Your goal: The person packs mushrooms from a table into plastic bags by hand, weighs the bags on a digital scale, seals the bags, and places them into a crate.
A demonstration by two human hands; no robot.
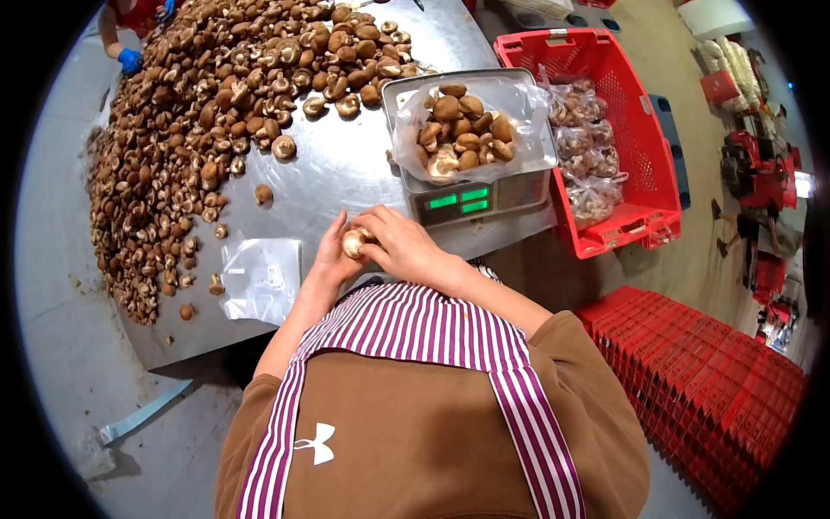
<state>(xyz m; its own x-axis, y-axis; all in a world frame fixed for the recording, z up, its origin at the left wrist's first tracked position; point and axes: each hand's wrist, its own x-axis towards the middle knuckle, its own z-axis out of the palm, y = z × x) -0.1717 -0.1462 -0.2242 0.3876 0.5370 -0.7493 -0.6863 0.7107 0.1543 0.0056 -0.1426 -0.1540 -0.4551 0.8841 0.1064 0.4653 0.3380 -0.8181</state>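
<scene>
Close in front of my apron, a pale mushroom (354, 243) is held between both hands above the near edge of the metal table (333, 169). My left hand (330, 257) cups it from the left, fingers closed against it. From the other side, my right hand (399, 245) grips it with bent fingers and thumb. Just beyond my right hand stands a digital scale (510, 192) with green lit displays. On its pan rests an open clear plastic bag (406, 138) with brown mushrooms (467, 141) inside. Flat clear bags (264, 275) lie left of my left hand.
A large heap of mushrooms (207, 112) covers the table's left and far side. Right of the scale, a red crate (644, 164) holds several filled bags (588, 151). Stacked red crates (692, 372) stand lower right. Another person's blue-gloved hand (130, 60) is at the far left.
</scene>
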